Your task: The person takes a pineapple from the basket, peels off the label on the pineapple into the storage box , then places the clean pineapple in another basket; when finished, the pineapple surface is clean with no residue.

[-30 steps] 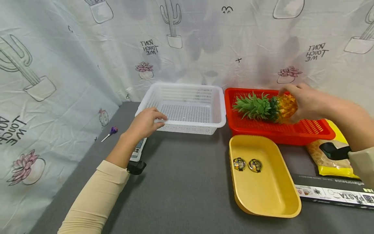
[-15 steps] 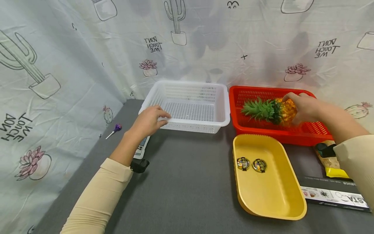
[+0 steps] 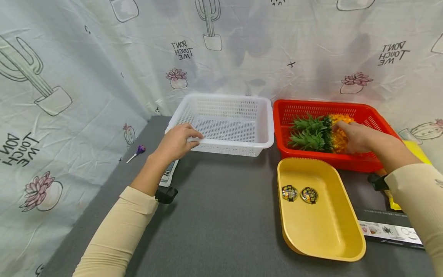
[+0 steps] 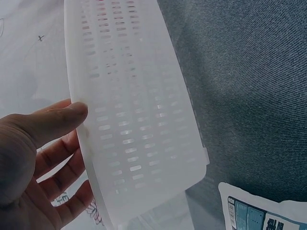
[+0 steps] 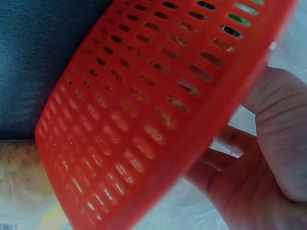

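Note:
Two pineapples with green leafy tops lie side by side in the red basket [image 3: 294, 153]. My right hand [image 3: 363, 138] reaches over its right part and holds the nearer pineapple [image 3: 311, 141] by its orange body. The farther pineapple [image 3: 340, 117] lies just behind. Seen from the right wrist, the basket's slotted wall hides most of the pineapples, and my fingertips are behind the rim. At the near left corner of the white basket [image 3: 238, 145], my left hand [image 3: 176, 144] pinches the rim. In the left wrist view its thumb presses outside, fingers behind the wall.
A yellow tray [image 3: 320, 234] with two round badges [image 3: 309, 195] stands before the red basket. Right of it lie a black-and-white pasta box [image 3: 391, 231] and a yellow bag [image 3: 417, 151]. At left are a purple lollipop [image 3: 140, 149] and a white packet [image 3: 169, 173].
The pineapple in my right hand has come down toward the basket's near side, and a second one now shows behind it. My left hand keeps its hold; the view shifted slightly.

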Motion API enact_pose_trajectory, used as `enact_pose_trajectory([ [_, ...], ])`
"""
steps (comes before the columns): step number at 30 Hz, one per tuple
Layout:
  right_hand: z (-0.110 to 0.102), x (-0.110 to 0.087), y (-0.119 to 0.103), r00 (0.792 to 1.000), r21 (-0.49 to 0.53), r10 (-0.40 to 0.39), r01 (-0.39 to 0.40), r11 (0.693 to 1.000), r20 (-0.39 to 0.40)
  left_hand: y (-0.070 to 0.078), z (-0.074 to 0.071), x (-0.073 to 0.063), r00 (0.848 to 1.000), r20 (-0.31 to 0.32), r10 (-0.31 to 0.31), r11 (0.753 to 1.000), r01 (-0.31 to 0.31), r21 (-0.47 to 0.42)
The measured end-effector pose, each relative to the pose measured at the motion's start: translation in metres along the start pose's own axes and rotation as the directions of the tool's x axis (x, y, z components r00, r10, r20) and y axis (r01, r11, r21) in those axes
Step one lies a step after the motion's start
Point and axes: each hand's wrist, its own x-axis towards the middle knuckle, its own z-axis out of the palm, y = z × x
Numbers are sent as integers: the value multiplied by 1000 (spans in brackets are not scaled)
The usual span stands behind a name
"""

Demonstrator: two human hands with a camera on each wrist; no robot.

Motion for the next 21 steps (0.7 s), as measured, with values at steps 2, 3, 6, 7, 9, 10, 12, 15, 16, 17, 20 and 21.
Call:
enact_pose_trajectory([
  [2,2,0,1,1000,4,7,-7,1000,5,0,0,0,1000,-3,-3,1000,3,2],
  [3,2,-1,2,1000,7,12,-12,1000,7,0,0,0,1000,-2,-3,1000,3,3],
  [6,5,-2,4,1000,8,8,-8,1000,11,1,-1,1,1000,4,-5,1000,5,8],
  [7,6,-3,4,1000,12,8,-9,1000,13,2,-1,1,1000,6,-6,1000,6,8],
  [9,7,-4,6,1000,15,5,-5,1000,21,3,0,2,1000,12,-5,1000,5,8],
  [10,8,-5,6,1000,14,5,-5,1000,20,3,0,2,1000,14,-3,1000,3,6],
  [12,8,-8,7,1000,16,11,-12,1000,22,4,1,3,1000,19,0,1000,0,3],
  [15,3,-16,6,999,22,33,-33,999,12,5,2,3,1000,19,6,1000,-6,2],
  [16,1,-19,5,999,23,38,-38,999,5,4,2,3,1000,16,6,1000,-6,2],
  [17,-2,-22,3,999,24,39,-39,999,-2,4,3,4,1000,14,6,1000,-6,5],
  [20,-9,-28,-6,999,33,33,-32,999,-38,1,1,4,1000,5,9,1000,-9,15],
  [21,-10,-30,-11,998,42,24,-22,999,-52,0,0,4,1000,4,9,1000,-9,18],
])
